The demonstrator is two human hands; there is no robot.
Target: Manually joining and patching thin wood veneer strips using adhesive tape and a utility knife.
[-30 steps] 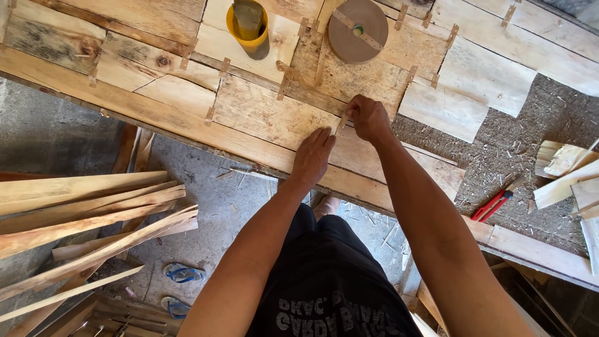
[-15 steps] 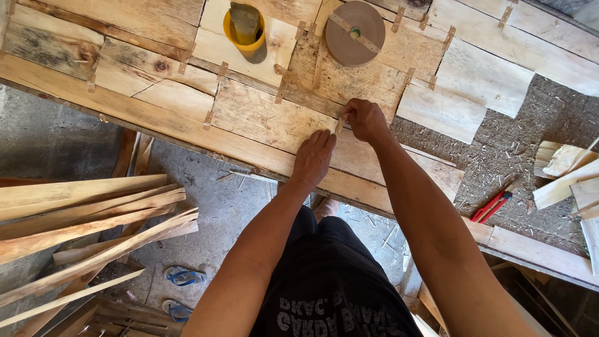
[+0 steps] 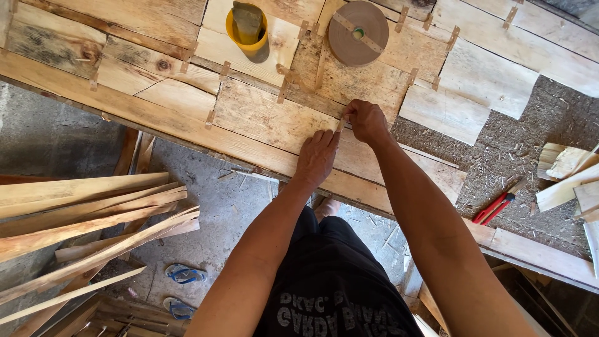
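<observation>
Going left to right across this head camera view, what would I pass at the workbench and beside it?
Loose wood strips → yellow cup → left hand → right hand pinching a small paper strip → red cutter → wood offcuts.

Right hand (image 3: pixel 367 120) covers the tape strip's (image 3: pixel 340 125) upper end; wood scraps (image 3: pixel 571 178) are cropped at the right frame edge.

Rough, matt wooden veneer sheets (image 3: pixel 268 118) cover the workbench (image 3: pixel 530 249); matt brown paper tape roll (image 3: pixel 358 32); glossy yellow plastic cup (image 3: pixel 248 34).
</observation>
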